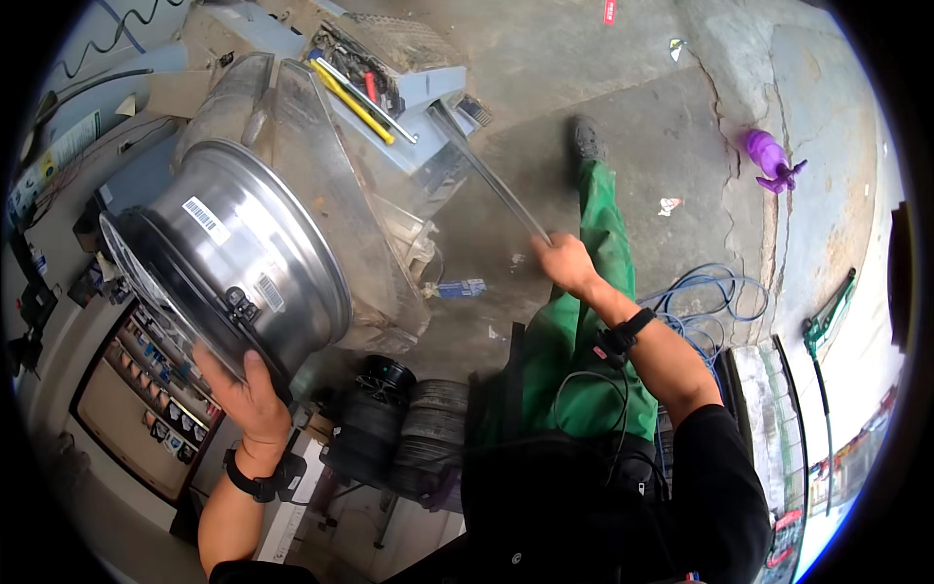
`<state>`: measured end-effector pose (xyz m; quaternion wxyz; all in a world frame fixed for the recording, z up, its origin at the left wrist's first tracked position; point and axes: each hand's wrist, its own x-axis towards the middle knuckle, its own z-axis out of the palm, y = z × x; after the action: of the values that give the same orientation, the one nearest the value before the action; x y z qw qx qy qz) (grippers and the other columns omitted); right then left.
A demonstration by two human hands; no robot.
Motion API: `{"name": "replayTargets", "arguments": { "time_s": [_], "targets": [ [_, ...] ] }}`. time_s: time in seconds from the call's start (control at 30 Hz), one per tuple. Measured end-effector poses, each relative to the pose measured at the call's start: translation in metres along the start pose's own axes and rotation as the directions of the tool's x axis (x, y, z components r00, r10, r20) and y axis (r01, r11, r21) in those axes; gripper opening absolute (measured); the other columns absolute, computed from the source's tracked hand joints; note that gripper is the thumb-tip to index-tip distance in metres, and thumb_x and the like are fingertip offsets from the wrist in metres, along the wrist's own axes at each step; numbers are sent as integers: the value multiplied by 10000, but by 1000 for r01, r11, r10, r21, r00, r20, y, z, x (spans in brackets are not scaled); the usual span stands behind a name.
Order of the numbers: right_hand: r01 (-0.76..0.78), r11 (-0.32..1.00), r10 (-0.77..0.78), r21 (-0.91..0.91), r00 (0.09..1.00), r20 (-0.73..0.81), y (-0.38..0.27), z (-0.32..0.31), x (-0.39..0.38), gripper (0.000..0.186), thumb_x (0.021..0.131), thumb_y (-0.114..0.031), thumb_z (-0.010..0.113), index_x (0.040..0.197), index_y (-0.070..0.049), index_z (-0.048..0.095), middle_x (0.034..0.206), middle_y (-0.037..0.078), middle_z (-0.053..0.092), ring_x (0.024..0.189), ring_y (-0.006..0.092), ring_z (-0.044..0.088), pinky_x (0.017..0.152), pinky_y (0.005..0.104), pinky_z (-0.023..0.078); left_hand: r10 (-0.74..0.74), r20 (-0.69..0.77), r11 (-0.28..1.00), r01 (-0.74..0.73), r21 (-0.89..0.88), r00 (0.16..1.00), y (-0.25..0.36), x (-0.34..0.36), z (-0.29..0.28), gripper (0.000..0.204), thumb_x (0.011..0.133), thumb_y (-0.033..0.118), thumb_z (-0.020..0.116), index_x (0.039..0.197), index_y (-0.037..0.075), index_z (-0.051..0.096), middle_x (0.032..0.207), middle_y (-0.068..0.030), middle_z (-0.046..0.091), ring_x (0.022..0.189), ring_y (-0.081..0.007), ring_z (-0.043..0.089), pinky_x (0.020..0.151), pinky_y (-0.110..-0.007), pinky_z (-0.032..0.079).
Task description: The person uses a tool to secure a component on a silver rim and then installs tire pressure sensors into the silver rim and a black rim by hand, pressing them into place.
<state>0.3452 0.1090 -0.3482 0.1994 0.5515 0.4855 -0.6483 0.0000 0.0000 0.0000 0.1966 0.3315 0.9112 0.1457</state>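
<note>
One bare metal wheel [268,229] stands tilted beside the gray machine [435,86], with no tire showing on its barrel, so work on it looks to be at an early stage. Done so far: a small black sensor [241,306] sits at the barrel, and two white labels [205,220] remain stuck on. The left hand [248,397] touches the wheel's near edge, thumb and fingers parted; whether it grips, I cannot tell. The right hand [566,265] is closed around a metal bar [491,180], whose far end reaches the machine, well apart from the wheel.
</note>
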Motion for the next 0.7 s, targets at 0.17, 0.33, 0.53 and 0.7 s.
{"name": "replayTargets", "arguments": {
  "time_s": [0.17, 0.33, 0.53, 0.7],
  "targets": [
    [136, 991, -136, -17, 990, -30, -21, 25, 34, 524, 978, -424, 586, 896, 81, 697, 918, 332, 687, 991, 494, 659, 908, 496, 516, 33, -47, 996, -36, -77, 998, -1, 7, -16, 609, 1038, 105, 536, 1563, -50, 269, 1428, -133, 505, 1261, -221, 494, 1119, -336, 356],
    [41, 999, -42, -34, 999, -23, -11, 5, 19, 509, 980, -412, 571, 903, 75, 698, 930, 342, 679, 994, 502, 652, 914, 504, 516, -29, -40, 997, 26, -66, 999, 2, -1, -5, 638, 1044, 101, 510, 1587, -53, 214, 1503, -170, 447, 1304, -251, 481, 1151, -363, 337],
    [186, 975, -182, -119, 982, 50, -33, 27, 108, 456, 974, -357, 541, 944, 66, 708, 1005, 332, 691, 1030, 488, 658, 957, 504, 516, -92, -82, 995, 88, -52, 992, 10, -7, -11, 687, 1029, 101, 503, 1598, -69, 158, 1567, -212, 370, 1367, -282, 443, 1185, -380, 298],
    [89, 996, -90, 13, 994, 59, -92, 40, 151, 433, 963, -332, 531, 1054, 61, 690, 1064, 328, 690, 1065, 474, 656, 984, 503, 511, -111, -64, 993, 113, 19, 992, 13, -9, -12, 739, 993, 124, 499, 1601, -79, 133, 1602, -228, 310, 1412, -311, 392, 1213, -395, 248]
  ]
}}
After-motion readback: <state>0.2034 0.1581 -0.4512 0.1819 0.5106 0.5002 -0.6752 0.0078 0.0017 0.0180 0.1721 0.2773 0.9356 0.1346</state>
